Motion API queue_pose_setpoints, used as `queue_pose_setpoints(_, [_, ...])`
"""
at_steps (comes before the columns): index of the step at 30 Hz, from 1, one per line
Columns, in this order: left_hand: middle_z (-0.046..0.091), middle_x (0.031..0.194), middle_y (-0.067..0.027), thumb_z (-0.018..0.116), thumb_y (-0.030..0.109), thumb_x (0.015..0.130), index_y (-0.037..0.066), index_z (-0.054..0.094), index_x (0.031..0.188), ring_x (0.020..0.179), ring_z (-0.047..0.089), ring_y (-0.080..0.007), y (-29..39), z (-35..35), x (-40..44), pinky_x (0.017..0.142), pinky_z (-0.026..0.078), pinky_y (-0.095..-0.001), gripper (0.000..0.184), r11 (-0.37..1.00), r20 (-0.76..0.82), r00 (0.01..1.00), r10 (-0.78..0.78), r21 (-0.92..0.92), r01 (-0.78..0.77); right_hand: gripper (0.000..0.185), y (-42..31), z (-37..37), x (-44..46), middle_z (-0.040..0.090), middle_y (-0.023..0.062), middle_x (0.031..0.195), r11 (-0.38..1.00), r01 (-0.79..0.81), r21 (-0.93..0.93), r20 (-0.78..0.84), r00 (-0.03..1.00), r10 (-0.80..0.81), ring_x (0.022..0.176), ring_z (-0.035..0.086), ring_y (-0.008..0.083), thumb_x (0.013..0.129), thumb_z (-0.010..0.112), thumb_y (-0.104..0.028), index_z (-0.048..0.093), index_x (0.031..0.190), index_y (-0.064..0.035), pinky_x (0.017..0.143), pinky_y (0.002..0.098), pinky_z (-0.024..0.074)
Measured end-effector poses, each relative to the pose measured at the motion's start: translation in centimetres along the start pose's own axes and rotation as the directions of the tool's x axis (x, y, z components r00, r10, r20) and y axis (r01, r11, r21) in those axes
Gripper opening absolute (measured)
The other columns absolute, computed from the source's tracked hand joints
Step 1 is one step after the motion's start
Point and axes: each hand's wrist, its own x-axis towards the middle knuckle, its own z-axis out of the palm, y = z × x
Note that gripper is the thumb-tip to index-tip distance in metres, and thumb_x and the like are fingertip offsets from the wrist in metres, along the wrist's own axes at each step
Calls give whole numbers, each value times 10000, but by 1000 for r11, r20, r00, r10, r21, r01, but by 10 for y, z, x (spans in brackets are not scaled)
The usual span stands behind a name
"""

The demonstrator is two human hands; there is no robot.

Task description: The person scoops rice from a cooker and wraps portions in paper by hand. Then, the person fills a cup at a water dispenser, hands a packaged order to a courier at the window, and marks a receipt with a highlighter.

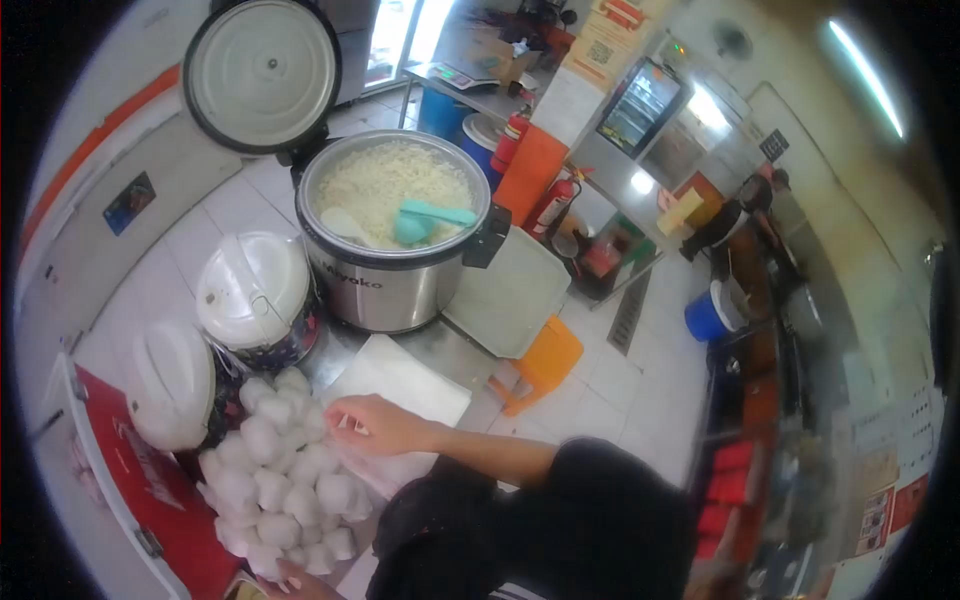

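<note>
Rounded white bundles (275, 490), their wrapping smooth and soft-looking, lie heaped between our hands, beside flat white sheets (400, 382). Our right hand (378, 425) curls at the pile's edge — whether it pinches anything, we cannot tell; our left hand (295, 582), partly cut off, is at the lowest bundles, its grip unclear. On our metallic desk (430, 343), above pale floor tiles (645, 390), stands a shiny cooker (365, 293) of grainy rice (390, 175); white-lidded pails (255, 285) crowd the pile.

Right arm (500, 456) outstretched, right hand (385, 425) loosely curled — left hand (298, 581) low, partly cropped
</note>
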Motion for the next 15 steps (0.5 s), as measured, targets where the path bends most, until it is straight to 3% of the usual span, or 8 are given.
queue_pose_setpoints(1, [578, 1373, -227, 703, 257, 967, -13, 456, 1460, 1125, 637, -332, -3, 3, 0, 942, 557, -444, 614, 999, -3, 999, 48, 15, -48, 303, -2, -8, 1, 710, 149, 1041, 998, 39, -47, -66, 997, -42, 893, 704, 270, 935, 659, -175, 632, 1178, 3, 778, 383, 577])
queue_pose_setpoints(6, [574, 1404, -214, 676, 233, 991, -15, 482, 1463, 1171, 620, -306, -34, 27, 0, 979, 525, -409, 567, 996, 80, 996, -28, -86, 35, 288, -7, -30, 1, 709, 140, 1034, 998, 43, -50, -102, 994, -48, 908, 698, 269, 940, 648, -146, 625, 1187, 0, 785, 381, 570])
queue_pose_setpoints(9, [571, 1423, -206, 659, 218, 1005, -16, 497, 1465, 1198, 610, -290, -42, 29, -4, 1002, 506, -389, 541, 993, 82, 996, -28, -109, 37, 292, -9, -32, 1, 704, 136, 1032, 999, 31, -33, -30, 999, -32, 909, 695, 267, 937, 649, -145, 622, 1188, 1, 784, 383, 563])
queue_pose_setpoints(13, [478, 1516, -217, 643, 242, 1018, -8, 425, 1516, 1295, 550, -297, -37, 28, -7, 1064, 463, -392, 599, 988, 128, 981, -148, -25, 153, 287, -5, -28, 1, 700, 128, 1024, 996, 76, -52, 56, 996, -73, 909, 688, 279, 940, 637, -151, 619, 1185, -1, 796, 392, 548])
queue_pose_setpoints(15, [411, 1566, -234, 639, 253, 1020, -18, 408, 1523, 1393, 466, -301, -26, 29, -11, 1131, 404, -393, 616, 984, -40, 995, -90, -157, 83, 288, -6, -28, 3, 699, 128, 1022, 994, 93, -56, 75, 993, -88, 912, 686, 286, 942, 634, -156, 617, 1185, -2, 804, 396, 543])
